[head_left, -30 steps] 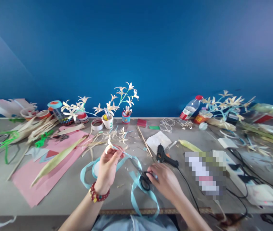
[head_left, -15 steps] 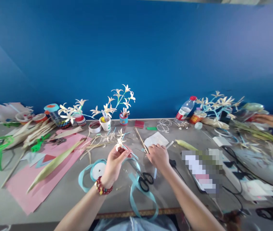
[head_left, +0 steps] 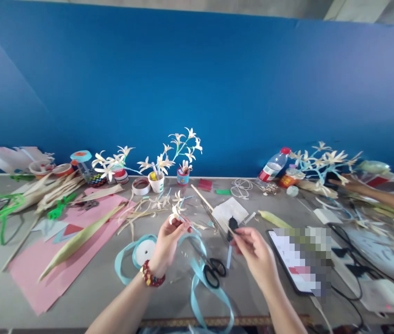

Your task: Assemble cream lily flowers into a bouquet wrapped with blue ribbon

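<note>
My left hand (head_left: 173,239), wearing a red beaded bracelet, pinches a small flower stem (head_left: 193,226) with white petals (head_left: 175,212) and light blue wrapping. My right hand (head_left: 252,248) is closed at the fingertips on something thin that I cannot make out. Behind those fingertips a black glue gun (head_left: 232,223) lies on the table, a translucent glue stick (head_left: 229,257) poking out of its near end. Black-handled scissors (head_left: 214,272) rest between my hands beside loose light blue ribbon (head_left: 194,297). The ribbon spool (head_left: 144,253) lies left of my left wrist.
Pink paper (head_left: 75,260) with a long pale husk (head_left: 79,246) covers the left side. Cups of white flowers (head_left: 155,182) line the wall. A phone (head_left: 292,264) and white power strip (head_left: 379,297) lie right. Another person's arm (head_left: 381,192) reaches in at far right.
My right hand has shifted right and lower in view, uncovering the glue gun. My left hand still holds the flower stem. The view has tilted slightly, and the other person's arm reaches farther left.
</note>
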